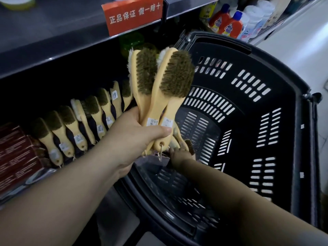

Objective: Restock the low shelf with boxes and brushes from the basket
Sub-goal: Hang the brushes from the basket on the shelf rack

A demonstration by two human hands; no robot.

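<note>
I see a big black plastic basket with slotted walls [291,103] filling the right half of my view, standing just beside the shelving. Above it and to the left runs a dark metal upper shelf board [53,32]. The low shelf [35,176] beneath it holds a row of yellow-handled brushes with brown bristles [79,125], lying side by side with their handles pointing outward. Dark red cardboard boxes [16,153] are stacked at the row's left end; their print is too blurred for me to read. The left hand [134,139] is raised over the basket's near-left edge, its fingers and thumb wrapped round the handles of a bundle of yellow brushes [168,82], bristle heads pointing up. A red sign with white lettering [133,16] hangs from the upper board and reads "正品保证 假一赔十". Orange bottles with blue caps [229,22] stand on a farther shelf, their labels illegible. The right hand [179,155] is down inside the basket beside another brush [190,147], but the bundle hides its fingers, so I cannot tell how they lie. Small white barcode stickers [167,122] sit on the held handles, their print unreadable.
</note>
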